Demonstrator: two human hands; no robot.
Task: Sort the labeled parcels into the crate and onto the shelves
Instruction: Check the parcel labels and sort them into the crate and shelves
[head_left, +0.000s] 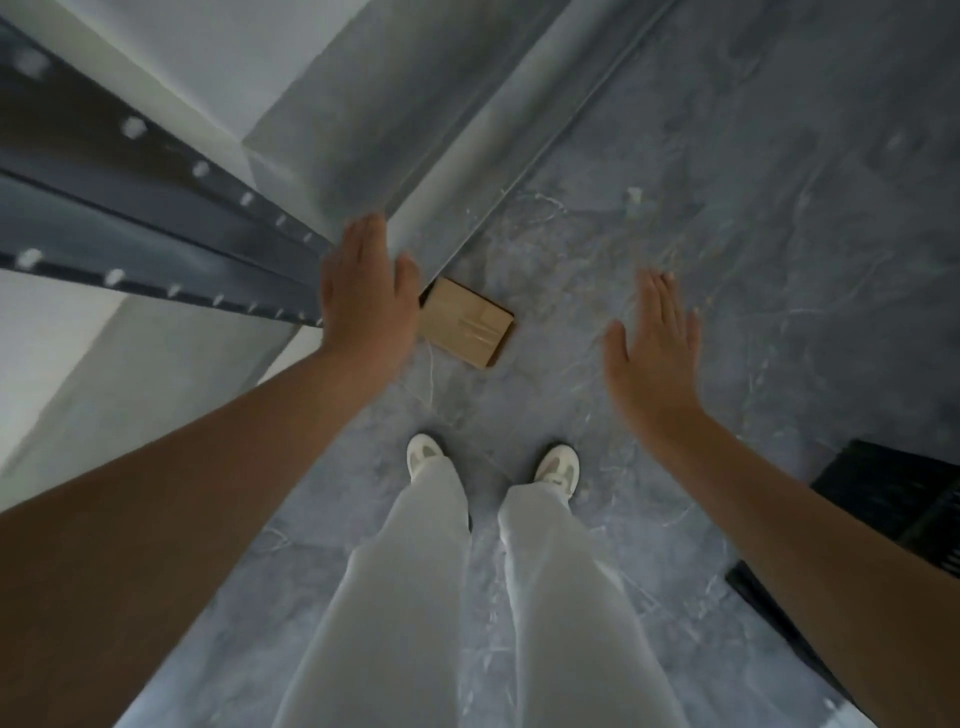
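Observation:
A small brown cardboard parcel (470, 326) lies flat on the grey marble floor, close to the foot of the dark metal shelf upright (156, 218). My left hand (366, 288) is stretched out flat with straight fingers, above the parcel's left end and hiding part of it. It holds nothing. My right hand (654, 345) is also spread flat, palm down, well to the right of the parcel and empty. A black crate (893, 499) shows partly at the right edge, behind my right forearm.
The perforated shelf post and a pale wall with a grey skirting board (363, 104) fill the left and top. My legs in white trousers and pale shoes (558, 467) stand on the grey floor (727, 208) just below the parcel.

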